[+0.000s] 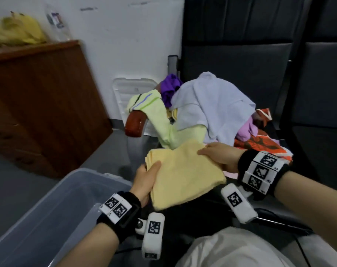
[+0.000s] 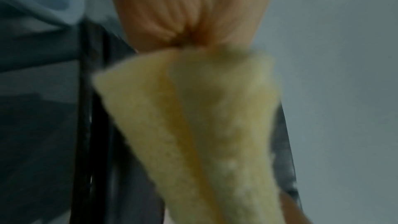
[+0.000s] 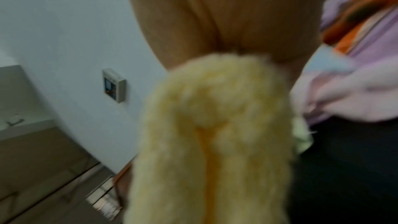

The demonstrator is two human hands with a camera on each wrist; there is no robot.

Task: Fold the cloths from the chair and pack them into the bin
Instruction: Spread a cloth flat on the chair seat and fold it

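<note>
Our left hand point(image 1: 145, 182) and right hand point(image 1: 219, 155) each pinch the folded pale-yellow terry cloth point(image 1: 185, 176) just beside the translucent grey plastic bin point(image 1: 48, 205).

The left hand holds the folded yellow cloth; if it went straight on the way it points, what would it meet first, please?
Probably the pale green cloth draped from the chair pile, just beyond the left hand and its yellow cloth; depth is unclear.
</note>
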